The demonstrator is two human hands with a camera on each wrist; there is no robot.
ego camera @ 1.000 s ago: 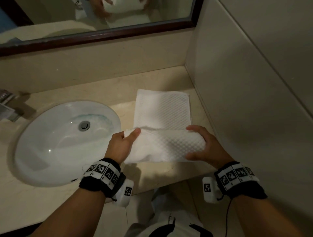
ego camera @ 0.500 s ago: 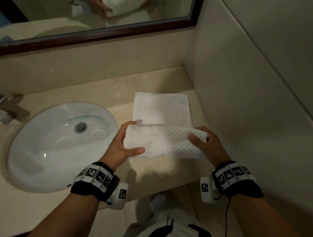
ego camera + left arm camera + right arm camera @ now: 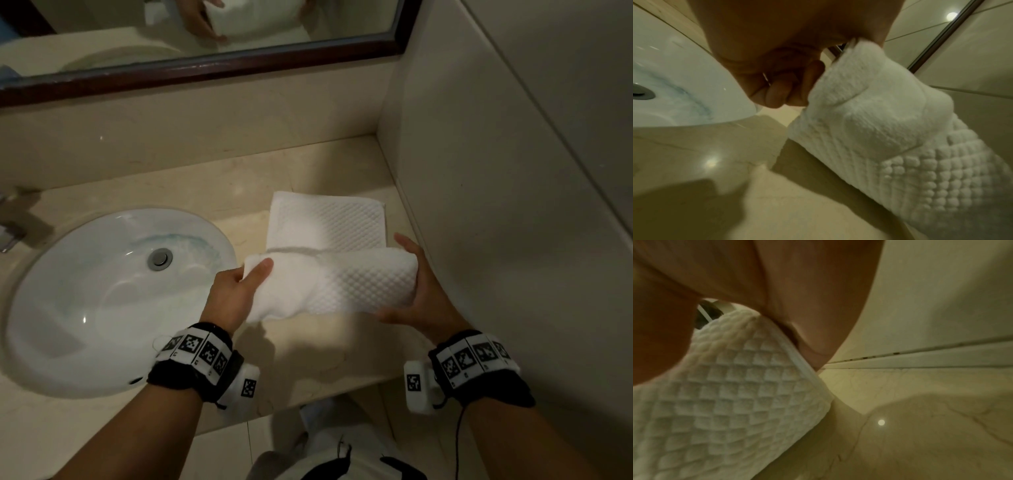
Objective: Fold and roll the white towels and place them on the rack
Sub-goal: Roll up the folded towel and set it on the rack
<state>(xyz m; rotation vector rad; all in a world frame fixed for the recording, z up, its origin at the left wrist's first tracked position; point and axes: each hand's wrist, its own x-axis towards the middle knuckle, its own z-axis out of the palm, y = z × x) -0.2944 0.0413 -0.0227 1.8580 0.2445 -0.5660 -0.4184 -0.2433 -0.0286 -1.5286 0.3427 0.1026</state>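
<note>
A white waffle-textured towel (image 3: 329,226) lies on the beige counter (image 3: 222,178), its near part wound into a thick roll (image 3: 356,284) and its far part still flat. My left hand (image 3: 236,291) grips the roll's left end, thumb on top. The left wrist view shows that end (image 3: 875,116) with my curled fingers (image 3: 781,94) beside it. My right hand (image 3: 421,294) cups the roll's right end, fingers over the top and thumb underneath. The right wrist view has the waffle cloth (image 3: 731,399) under my palm. No rack is in view.
A white oval sink (image 3: 113,294) with a metal drain (image 3: 159,257) sits left of the towel. A tiled wall (image 3: 513,205) stands close on the right. A dark-framed mirror (image 3: 205,68) runs along the back. The counter's front edge is just behind my wrists.
The roll has grown thicker and moved farther along the towel, leaving less flat cloth. Both hands re-gripped its ends, the right fingers now reaching over the top.
</note>
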